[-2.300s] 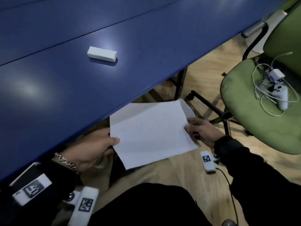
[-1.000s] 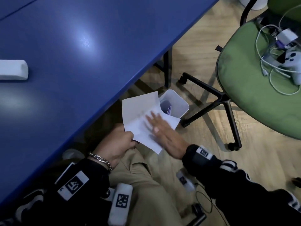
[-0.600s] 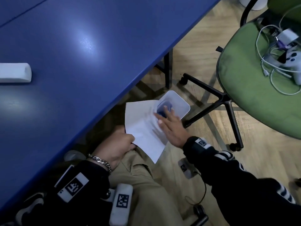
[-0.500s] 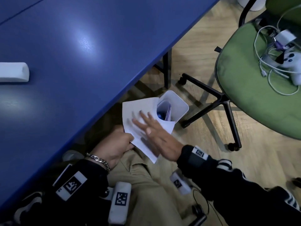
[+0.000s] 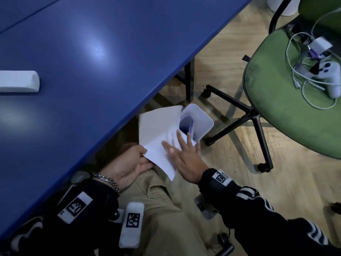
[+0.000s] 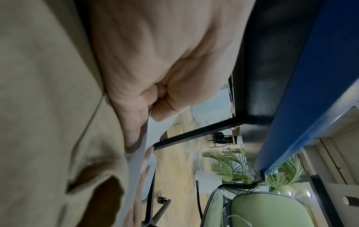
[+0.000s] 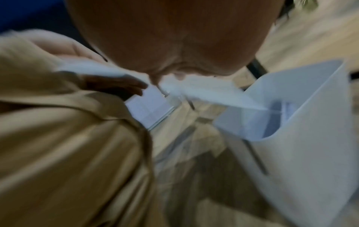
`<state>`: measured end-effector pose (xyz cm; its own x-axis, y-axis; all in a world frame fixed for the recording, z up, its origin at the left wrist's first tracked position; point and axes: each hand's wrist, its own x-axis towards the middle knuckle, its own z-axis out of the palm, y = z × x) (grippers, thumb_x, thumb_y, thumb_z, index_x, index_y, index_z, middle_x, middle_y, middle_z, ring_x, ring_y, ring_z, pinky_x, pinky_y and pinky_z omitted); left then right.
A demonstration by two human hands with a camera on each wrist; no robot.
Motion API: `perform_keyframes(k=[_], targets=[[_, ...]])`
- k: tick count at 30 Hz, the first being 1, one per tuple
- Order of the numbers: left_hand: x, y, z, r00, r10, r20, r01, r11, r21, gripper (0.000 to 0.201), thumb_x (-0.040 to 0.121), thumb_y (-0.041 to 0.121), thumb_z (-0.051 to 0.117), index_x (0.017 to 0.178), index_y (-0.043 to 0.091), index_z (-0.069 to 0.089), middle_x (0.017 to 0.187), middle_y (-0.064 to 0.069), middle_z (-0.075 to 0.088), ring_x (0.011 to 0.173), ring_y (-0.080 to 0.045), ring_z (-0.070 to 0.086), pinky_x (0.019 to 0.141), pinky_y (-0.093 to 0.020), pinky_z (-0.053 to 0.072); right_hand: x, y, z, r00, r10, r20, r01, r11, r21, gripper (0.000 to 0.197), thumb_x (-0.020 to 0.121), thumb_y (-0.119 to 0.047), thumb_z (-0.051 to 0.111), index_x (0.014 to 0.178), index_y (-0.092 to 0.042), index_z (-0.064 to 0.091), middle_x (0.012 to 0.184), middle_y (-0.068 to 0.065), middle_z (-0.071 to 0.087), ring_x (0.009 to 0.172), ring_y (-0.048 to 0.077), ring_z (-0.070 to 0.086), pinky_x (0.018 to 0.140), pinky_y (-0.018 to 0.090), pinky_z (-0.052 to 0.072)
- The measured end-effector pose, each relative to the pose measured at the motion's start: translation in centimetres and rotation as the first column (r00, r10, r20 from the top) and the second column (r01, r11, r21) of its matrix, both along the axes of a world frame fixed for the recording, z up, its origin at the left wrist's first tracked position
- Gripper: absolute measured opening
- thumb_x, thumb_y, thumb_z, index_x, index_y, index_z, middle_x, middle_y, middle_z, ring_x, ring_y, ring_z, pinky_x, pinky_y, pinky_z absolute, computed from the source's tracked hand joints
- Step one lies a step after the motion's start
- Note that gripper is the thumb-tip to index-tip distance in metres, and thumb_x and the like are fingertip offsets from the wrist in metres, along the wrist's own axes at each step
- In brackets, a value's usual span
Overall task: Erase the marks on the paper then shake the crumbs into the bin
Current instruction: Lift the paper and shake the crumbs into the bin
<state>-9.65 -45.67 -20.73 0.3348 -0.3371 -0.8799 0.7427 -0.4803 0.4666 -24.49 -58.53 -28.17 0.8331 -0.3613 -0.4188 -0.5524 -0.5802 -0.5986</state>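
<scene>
Far left of head view: white eraser (image 5: 18,81) lying on blue table (image 5: 110,43), well apart from both hands.

Lower centre-left: left hand (image 5: 127,165), thumb above and fingers below, pinching the near left corner of the paper (image 5: 156,130). Confirmed in left wrist view: thumb tip pressed onto sheet edge (image 6: 143,138).

Centre: paper held below the table edge, tilted, long axis running from lower centre up toward the bin (image 5: 201,117). Far corner of sheet overhanging the bin's open mouth; same in right wrist view, sheet tip (image 7: 223,95) reaching past the bin rim (image 7: 291,86). Touching the rim or not: cannot tell, blur.

Centre-right: right hand (image 5: 186,156) flat on top of the sheet, fingers spread and straight, pointing up-frame toward the bin; gripping nothing. Fingertips near the overhanging end, so the right hand the nearer of the two to the bin. Crumbs too small to make out.

Judgement: brushing stage; a sweep along the sheet's long axis, away from the pinch and toward the bin mouth, looks the key direction.

Right: green chair (image 5: 286,108) on black castor base, white cables and a small controller (image 5: 330,74) on the seat. Wooden floor (image 5: 239,182) beneath; beige trousers (image 5: 166,218) at lower centre.
</scene>
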Motion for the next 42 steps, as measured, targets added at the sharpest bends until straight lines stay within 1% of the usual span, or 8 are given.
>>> perform_keyframes(k=[5, 11, 16, 23, 29, 33, 37, 42], targets=[[0.2, 0.0, 0.2, 1.0, 0.009, -0.022, -0.01, 1.0, -0.015, 0.034, 0.106, 0.001, 0.032, 0.116, 0.0, 0.064, 0.114, -0.02, 0.077, 0.107, -0.029, 0.073, 0.091, -0.038, 0.056, 0.0, 1.7, 2.1, 0.961, 0.16, 0.228, -0.184, 0.979, 0.09, 0.048, 0.108, -0.05, 0.013, 0.155, -0.057, 0.015, 0.169, -0.017, -0.015, 0.152, 0.011, -0.031, 0.121, 0.041, -0.024], [-0.1, -0.2, 0.2, 0.997, -0.036, 0.07, 0.037, 0.999, -0.013, 0.033, 0.1, -0.005, 0.035, 0.107, 0.005, 0.065, 0.1, -0.013, 0.08, 0.09, -0.028, 0.078, 0.079, -0.04, 0.061, 1.7, -2.2, -0.8, 0.995, -0.099, 0.029, 0.097, 0.994, 0.045, 0.06, 0.105, -0.062, 0.017, 0.161, -0.043, 0.004, 0.17, -0.011, -0.011, 0.155, 0.019, -0.02, 0.125, 0.059, -0.003], [-0.4, -0.4, 0.4, 0.989, -0.104, 0.102, 0.106, 0.994, -0.012, 0.033, 0.097, -0.008, 0.036, 0.104, 0.002, 0.066, 0.098, -0.021, 0.078, 0.089, -0.029, 0.077, 0.083, -0.041, 0.063, 3.3, 0.5, 2.2, 0.927, 0.148, 0.344, -0.221, 0.958, 0.183, 0.051, 0.112, -0.038, 0.02, 0.158, -0.048, 0.0, 0.17, -0.018, -0.005, 0.155, 0.005, -0.017, 0.124, 0.044, -0.009], [-0.5, -0.2, 0.3, 0.981, -0.154, 0.121, 0.155, 0.988, 0.001, 0.037, 0.097, -0.008, 0.035, 0.114, 0.001, 0.066, 0.114, -0.022, 0.076, 0.109, -0.036, 0.074, 0.093, -0.048, 0.061, 4.8, -6.5, -6.6, 0.884, -0.152, -0.442, 0.025, 0.96, -0.279, 0.065, 0.099, -0.067, 0.003, 0.159, -0.043, 0.012, 0.172, 0.002, -0.007, 0.155, 0.039, -0.016, 0.113, 0.074, -0.015], [-0.6, -0.4, 0.5, 0.982, -0.136, 0.128, 0.14, 0.99, -0.023, 0.024, 0.094, 0.0, 0.043, 0.104, 0.001, 0.064, 0.11, -0.025, 0.074, 0.1, -0.036, 0.074, 0.091, -0.05, 0.062, 6.9, -2.0, -1.9, 0.912, 0.216, 0.348, -0.219, 0.975, -0.03, 0.051, 0.11, -0.043, 0.017, 0.16, -0.044, 0.007, 0.172, -0.007, 0.0, 0.158, 0.017, -0.01, 0.124, 0.054, -0.006], [-0.5, -0.2, 1.1, 0.969, -0.165, 0.185, 0.171, 0.985, -0.013, 0.031, 0.1, 0.006, 0.041, 0.122, -0.002, 0.061, 0.12, -0.03, 0.071, 0.108, -0.04, 0.073, 0.091, -0.051, 0.062, 5.9, -5.5, -7.8, 0.988, 0.04, -0.148, -0.079, 0.962, -0.263, 0.075, 0.09, -0.069, 0.007, 0.158, -0.041, 0.022, 0.171, 0.008, 0.01, 0.156, 0.038, 0.004, 0.121, 0.066, 0.005], [0.7, 0.7, 1.1, 0.967, -0.11, 0.231, 0.113, 0.994, 0.001, 0.026, 0.099, 0.01, 0.045, 0.113, 0.004, 0.066, 0.107, -0.02, 0.078, 0.096, -0.033, 0.077, 0.078, -0.045, 0.065, 5.4, -9.3, -8.2, 0.93, -0.365, -0.028, 0.366, 0.927, 0.078, 0.061, 0.101, -0.046, 0.047, 0.157, -0.022, 0.035, 0.148, 0.008, 0.047, 0.129, 0.028, 0.052, 0.112, 0.037, 0.038], [1.6, 2.1, 1.4, 0.98, 0.023, 0.198, -0.013, 0.999, -0.052, 0.012, 0.094, 0.01, 0.046, 0.087, 0.006, 0.055, 0.076, -0.009, 0.067, 0.063, -0.02, 0.065, 0.064, -0.032, 0.052, 5.1, -10.7, -6.9, 0.8, -0.558, -0.223, 0.564, 0.569, 0.598, 0.031, 0.1, -0.039, 0.059, 0.119, -0.017, 0.069, 0.101, -0.003, 0.075, 0.097, 0.017, 0.07, 0.09, 0.03, 0.051]])
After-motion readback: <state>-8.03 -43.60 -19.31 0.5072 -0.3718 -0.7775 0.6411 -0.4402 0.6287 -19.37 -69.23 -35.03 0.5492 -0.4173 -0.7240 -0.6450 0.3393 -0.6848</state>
